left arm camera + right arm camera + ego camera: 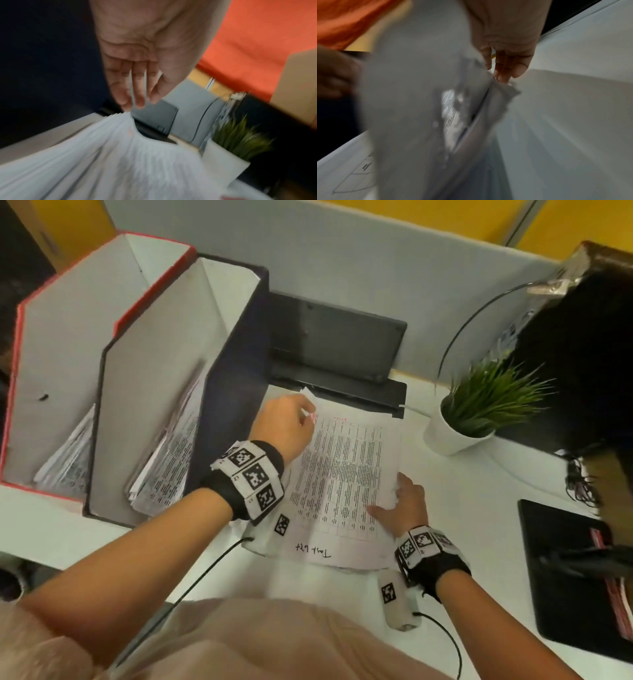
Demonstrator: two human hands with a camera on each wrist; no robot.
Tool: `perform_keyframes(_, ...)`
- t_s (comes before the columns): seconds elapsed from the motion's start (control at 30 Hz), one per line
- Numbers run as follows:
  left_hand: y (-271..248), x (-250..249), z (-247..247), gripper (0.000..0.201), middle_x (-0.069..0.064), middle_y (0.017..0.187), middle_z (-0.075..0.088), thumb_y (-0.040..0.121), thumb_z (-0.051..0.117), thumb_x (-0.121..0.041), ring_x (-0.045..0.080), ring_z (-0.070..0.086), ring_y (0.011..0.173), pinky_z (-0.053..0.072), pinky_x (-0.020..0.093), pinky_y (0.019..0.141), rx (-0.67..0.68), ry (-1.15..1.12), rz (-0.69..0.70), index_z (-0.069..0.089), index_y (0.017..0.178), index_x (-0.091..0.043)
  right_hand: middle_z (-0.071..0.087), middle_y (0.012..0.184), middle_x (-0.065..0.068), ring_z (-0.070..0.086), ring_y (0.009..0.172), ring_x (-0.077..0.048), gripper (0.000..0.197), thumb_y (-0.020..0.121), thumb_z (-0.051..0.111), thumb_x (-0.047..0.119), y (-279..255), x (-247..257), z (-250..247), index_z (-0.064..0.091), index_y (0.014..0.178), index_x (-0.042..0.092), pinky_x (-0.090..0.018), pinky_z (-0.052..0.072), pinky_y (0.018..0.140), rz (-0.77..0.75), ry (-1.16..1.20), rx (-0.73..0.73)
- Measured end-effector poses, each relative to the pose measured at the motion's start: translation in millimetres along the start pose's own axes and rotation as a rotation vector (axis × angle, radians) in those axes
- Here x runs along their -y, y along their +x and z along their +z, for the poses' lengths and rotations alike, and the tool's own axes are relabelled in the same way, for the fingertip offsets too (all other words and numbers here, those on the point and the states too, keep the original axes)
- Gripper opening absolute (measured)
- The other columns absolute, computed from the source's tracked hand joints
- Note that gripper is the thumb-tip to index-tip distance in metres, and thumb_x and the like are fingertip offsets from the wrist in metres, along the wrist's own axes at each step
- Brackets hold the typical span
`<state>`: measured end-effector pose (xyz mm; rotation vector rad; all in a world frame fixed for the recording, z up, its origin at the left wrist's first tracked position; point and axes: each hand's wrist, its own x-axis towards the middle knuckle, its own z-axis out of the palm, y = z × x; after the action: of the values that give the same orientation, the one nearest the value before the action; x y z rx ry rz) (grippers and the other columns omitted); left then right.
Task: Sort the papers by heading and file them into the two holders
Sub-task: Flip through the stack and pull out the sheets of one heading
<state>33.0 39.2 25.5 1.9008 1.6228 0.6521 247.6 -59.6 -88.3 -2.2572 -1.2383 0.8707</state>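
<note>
Paper stack (346, 474) lies on bench w/ long axis running away from person: left hand (286, 428) pinches far-left corner, nearest the navy holder (219, 392); right hand (406, 506) grips right edge.

Both arms reach forward, and each wrist has a black band with black-and-white square tags. The left hand (286, 426) is farther out, with its fingers (139, 86) bent down and close together, tips at the far corner of the papers (346, 474). The right hand (406, 505) is nearer the body, palm down. Its thumb lies on top of the papers and its fingers (503, 67) hold their right edge.
</note>
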Motion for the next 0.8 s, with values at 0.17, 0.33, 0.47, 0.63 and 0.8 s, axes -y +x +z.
perform_keyframes(0.17, -2.2, 41.6, 43.5, 0.025, 0.016, 0.105, 0.064, 0.095, 0.046, -0.017, 0.031, 0.061, 0.094, 0.045, 0.03, 0.071, 0.317, 0.336, -0.237, 0.061, 0.101, 0.002, 0.039, 0.127, -0.01, 0.045, 0.12, -0.025, 0.086, 0.068, 0.081, 0.024, -5.3, -2.3, 0.9, 0.033, 0.14, 0.016, -0.038, 0.039, 0.106, 0.025, 0.009, 0.034)
perform_keyframes(0.33, 2.8, 59.8, 50.6, 0.031, 0.004, 0.072, 0.06, 0.078, 0.071, -0.038, 0.02, 0.06, 0.062, 0.05, 0.028, 0.055, 0.183, 0.155, -0.324, 0.052, 0.071, -0.015, 0.036, 0.135, -0.01, 0.041, 0.125, -0.025, 0.096, 0.068, 0.081, 0.03, -8.3, -4.7, -1.4, 0.025, 0.145, 0.017, -0.038, 0.035, 0.109, 0.028, -0.018, 0.084)
perform_keyframes(0.47, 3.3, 57.7, 53.1, 0.042, 0.004, 0.054, 0.051, 0.071, 0.077, -0.039, 0.02, 0.051, 0.049, 0.05, 0.029, 0.052, 0.14, 0.148, -0.278, 0.049, 0.055, -0.013, 0.034, 0.137, -0.009, 0.039, 0.128, -0.023, 0.1, 0.067, 0.081, 0.033, -11.1, -4.7, -0.5, 0.022, 0.146, 0.017, -0.035, 0.034, 0.11, 0.027, -0.026, 0.11)
perform_keyframes(0.63, 2.3, 59.2, 56.5, 0.048, 0.0, 0.048, 0.039, 0.084, 0.067, -0.027, 0.014, 0.038, 0.043, 0.033, 0.022, 0.047, 0.111, 0.192, -0.195, 0.04, 0.048, -0.012, 0.031, 0.132, -0.008, 0.03, 0.126, -0.023, 0.105, 0.061, 0.084, 0.036, -11.0, 0.1, -4.3, 0.024, 0.145, 0.02, -0.036, 0.03, 0.108, -0.057, -0.143, 0.022)
perform_keyframes(0.8, -7.0, 52.8, 54.0, 0.032, 0.011, 0.088, 0.057, 0.095, 0.049, -0.027, 0.024, 0.056, 0.073, 0.045, 0.032, 0.062, 0.046, 0.301, -0.017, 0.068, 0.091, -0.001, 0.043, 0.113, -0.001, 0.042, 0.106, -0.014, 0.091, 0.063, 0.084, 0.012, -9.9, 5.1, -7.0, 0.036, 0.14, 0.019, -0.025, 0.036, 0.099, -0.162, 0.01, 0.119)
